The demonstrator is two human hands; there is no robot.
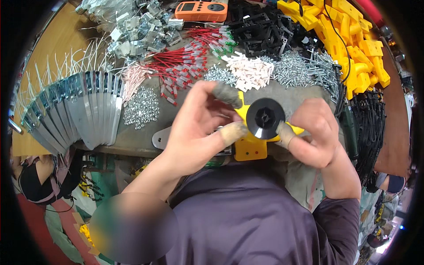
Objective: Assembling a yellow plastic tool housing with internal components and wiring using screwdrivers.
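Observation:
Near the table's front edge, in front of my chest, a yellow plastic housing (pixel 251 150) is between my hands. A black round cap (pixel 265 118) with a recessed centre faces up in front of the housing and hides much of it. My left hand (pixel 192 128) is curled around the housing's left side, with worn covers on the thumb and a finger. My right hand (pixel 316 130) is closed at the right, its covered thumb pressing the cap's rim. The right fingertips are partly hidden. A flat grey metal piece (pixel 160 138) with a hole lies partly under my left hand.
Grey blades (pixel 88 110) with white wires fan out at left. Behind my hands lie small nuts (pixel 141 108), red wires (pixel 181 66), white sleeves (pixel 249 70), and screws (pixel 293 70). Farther back are an orange meter (pixel 201 11), black parts (pixel 260 31), and yellow housings (pixel 349 39). Black cables (pixel 373 132) hang right.

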